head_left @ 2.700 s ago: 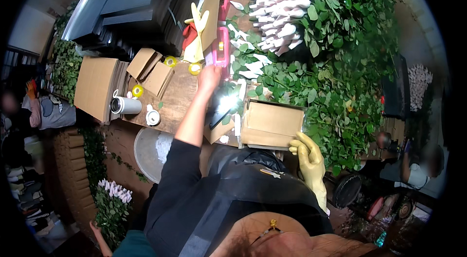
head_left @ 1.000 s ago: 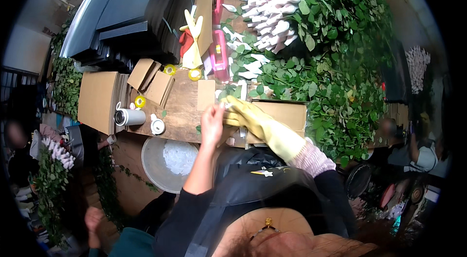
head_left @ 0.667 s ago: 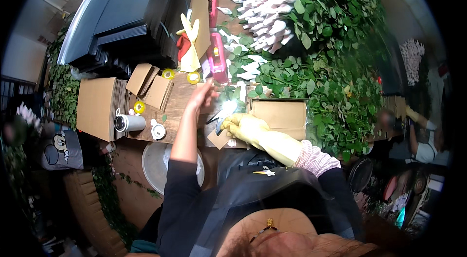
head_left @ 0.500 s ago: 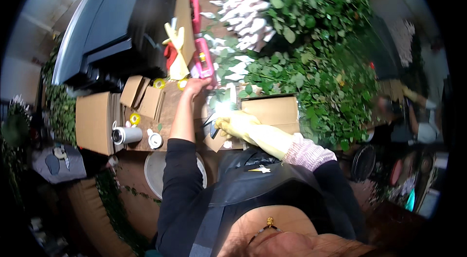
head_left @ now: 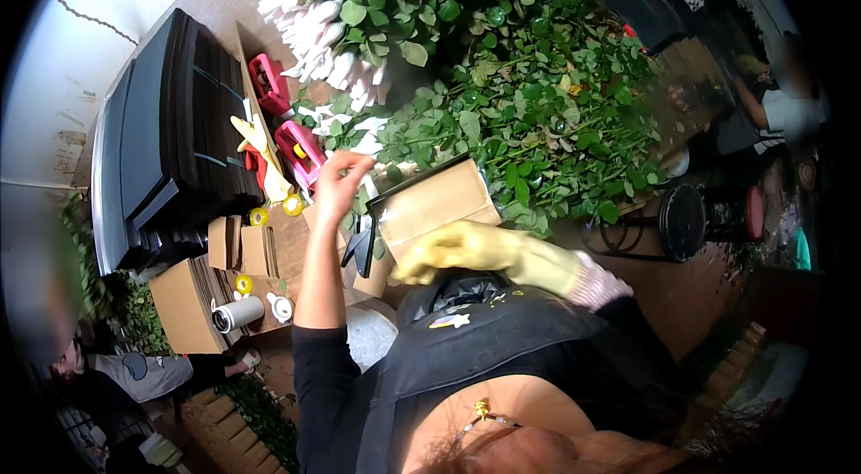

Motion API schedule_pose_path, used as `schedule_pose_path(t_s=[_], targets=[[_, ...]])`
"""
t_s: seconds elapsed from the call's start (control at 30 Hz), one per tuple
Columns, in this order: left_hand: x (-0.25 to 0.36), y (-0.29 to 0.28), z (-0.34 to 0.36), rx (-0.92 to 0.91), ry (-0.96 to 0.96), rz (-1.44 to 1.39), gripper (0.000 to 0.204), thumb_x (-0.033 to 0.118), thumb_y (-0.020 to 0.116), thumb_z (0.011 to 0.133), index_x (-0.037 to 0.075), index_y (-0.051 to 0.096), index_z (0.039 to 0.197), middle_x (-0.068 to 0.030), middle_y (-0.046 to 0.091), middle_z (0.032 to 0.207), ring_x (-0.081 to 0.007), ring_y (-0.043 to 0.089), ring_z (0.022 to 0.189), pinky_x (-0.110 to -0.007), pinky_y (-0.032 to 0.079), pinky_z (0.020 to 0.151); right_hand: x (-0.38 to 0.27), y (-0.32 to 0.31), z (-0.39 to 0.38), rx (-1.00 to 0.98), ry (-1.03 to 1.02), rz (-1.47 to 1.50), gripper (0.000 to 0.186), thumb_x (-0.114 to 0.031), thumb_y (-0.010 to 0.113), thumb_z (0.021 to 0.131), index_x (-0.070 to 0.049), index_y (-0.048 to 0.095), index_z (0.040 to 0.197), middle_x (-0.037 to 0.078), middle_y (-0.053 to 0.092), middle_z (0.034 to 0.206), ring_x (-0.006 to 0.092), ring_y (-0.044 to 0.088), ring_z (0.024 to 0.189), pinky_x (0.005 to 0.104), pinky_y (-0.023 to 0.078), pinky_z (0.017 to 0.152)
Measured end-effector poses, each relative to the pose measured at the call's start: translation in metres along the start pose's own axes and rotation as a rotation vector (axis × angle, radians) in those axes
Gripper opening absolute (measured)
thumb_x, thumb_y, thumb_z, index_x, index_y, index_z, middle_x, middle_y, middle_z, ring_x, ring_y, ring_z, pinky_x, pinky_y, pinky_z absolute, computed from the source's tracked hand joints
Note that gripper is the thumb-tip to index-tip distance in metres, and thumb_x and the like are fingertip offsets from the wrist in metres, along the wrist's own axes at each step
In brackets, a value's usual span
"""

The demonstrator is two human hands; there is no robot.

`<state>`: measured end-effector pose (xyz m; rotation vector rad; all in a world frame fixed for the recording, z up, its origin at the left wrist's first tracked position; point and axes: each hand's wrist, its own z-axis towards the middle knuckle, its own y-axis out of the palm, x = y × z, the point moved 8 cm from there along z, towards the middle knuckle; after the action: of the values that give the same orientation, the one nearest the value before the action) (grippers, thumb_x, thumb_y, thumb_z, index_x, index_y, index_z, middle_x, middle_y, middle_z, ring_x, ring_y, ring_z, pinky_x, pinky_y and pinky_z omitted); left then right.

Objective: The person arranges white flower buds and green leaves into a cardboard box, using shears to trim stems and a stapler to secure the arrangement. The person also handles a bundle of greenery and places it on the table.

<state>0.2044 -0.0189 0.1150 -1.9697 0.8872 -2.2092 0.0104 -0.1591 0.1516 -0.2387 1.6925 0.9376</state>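
My bare left hand (head_left: 341, 176) is raised over the wooden bench, fingers curled, close to a pink tool (head_left: 300, 149) and the leafy stems (head_left: 502, 88). What it holds, if anything, does not show. My right hand (head_left: 448, 252) wears a yellow rubber glove and grips the lower edge of a brown cardboard sheet (head_left: 435, 203) that lies against the green stems. A black hand tool (head_left: 362, 246) hangs just left of the cardboard, under my left wrist.
A stack of black sheets (head_left: 170, 133) fills the bench's left. A spare yellow glove (head_left: 256, 138), yellow tape rolls (head_left: 292, 203), cardboard boxes (head_left: 184, 304), a white roll (head_left: 238, 314) and a white bucket (head_left: 369, 339) surround it. A stool (head_left: 686, 218) stands right; a person (head_left: 134, 375) crouches lower left.
My gloved right hand rose from beside my body onto the cardboard. The left hand stayed raised; the bright thing it held no longer shows. My head turned, shifting the bench left.
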Motion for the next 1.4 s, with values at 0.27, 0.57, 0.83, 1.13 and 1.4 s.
schedule_pose_path(t_s=[0.27,0.57,0.83,1.13,1.4], targets=[[0.077,0.226,0.062,-0.172,0.306,1.257,0.026,0.025,0.059,0.094,0.013,0.081,0.098,-0.0096,0.063,0.125,-0.0325,0.049,0.120,-0.049,0.041,0.095,0.004,-0.098,-0.131,0.646,0.015,0.327,0.051,-0.041,0.048,0.107,0.004,0.063,0.126,0.018,0.073,0.116,0.0258,0.073,0.100,0.0373,0.058,0.089],[0.035,0.249,0.058,-0.301,0.007,1.260,0.055,0.023,0.053,0.098,0.010,0.046,0.151,-0.0205,0.056,0.140,-0.0412,0.049,0.128,-0.065,0.037,0.101,0.148,-0.112,-0.166,0.614,0.459,0.330,0.035,-0.027,0.046,0.108,-0.002,0.070,0.116,0.015,0.076,0.102,0.0229,0.074,0.087,0.0323,0.060,0.075],[0.119,0.168,-0.002,0.176,0.562,0.257,0.053,-0.008,0.058,0.075,0.007,0.062,0.126,-0.0138,0.061,0.122,-0.0349,0.056,0.119,-0.044,0.046,0.102,0.207,-0.165,-0.152,0.521,0.685,-0.047,0.037,-0.034,0.050,0.105,-0.005,0.074,0.108,0.008,0.077,0.090,0.0156,0.072,0.083,0.0283,0.056,0.071],[-0.058,0.060,-0.214,0.659,-0.307,-0.300,0.034,0.030,0.057,0.105,0.004,0.060,0.083,0.0012,0.055,0.066,-0.0103,0.049,0.063,-0.027,0.043,0.061,0.057,-0.107,-0.140,0.267,0.710,-1.102,0.035,-0.036,0.053,0.104,-0.008,0.074,0.108,0.004,0.077,0.089,0.0123,0.070,0.082,0.0270,0.054,0.072],[-0.128,0.148,-0.240,0.047,-1.050,-0.894,0.064,0.057,0.035,0.106,0.002,0.063,0.091,-0.0071,0.065,0.073,-0.0081,0.038,0.047,-0.024,0.027,0.042,-0.037,0.059,0.062,-0.106,-0.336,-1.509,0.048,-0.018,0.074,0.081,-0.006,0.063,0.126,0.022,0.065,0.122,0.0384,0.061,0.115,0.0482,0.050,0.095]])
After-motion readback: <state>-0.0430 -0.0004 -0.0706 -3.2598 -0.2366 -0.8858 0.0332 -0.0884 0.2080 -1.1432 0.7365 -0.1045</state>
